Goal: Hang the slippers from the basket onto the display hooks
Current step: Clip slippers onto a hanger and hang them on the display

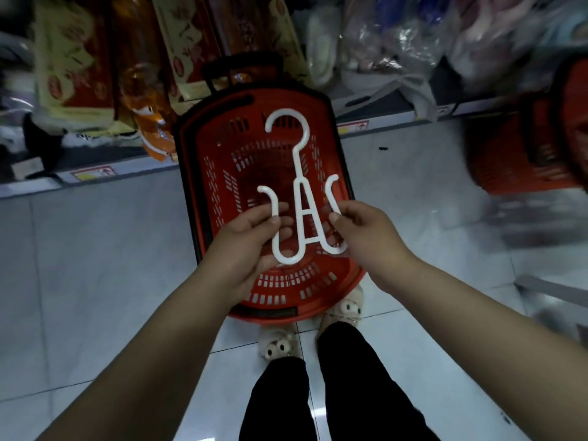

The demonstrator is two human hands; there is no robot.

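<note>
Left hand (245, 246) and right hand (362, 230) fingers pinch hanger (300, 202) | hook end up-frame | above basket (254, 163)

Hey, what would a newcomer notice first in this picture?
A white hanger, held at centre by the left hand and right hand. Beneath it a red basket sits on the tiled floor, and plush slippers with cartoon eyes cover the person's feet at the bottom.

Head camera looks steeply down, close above floor (95, 265).

Part of the hanger (298, 168) behind the right hand (366, 230); side basket (515, 148) blurred, edge-cropped.
</note>
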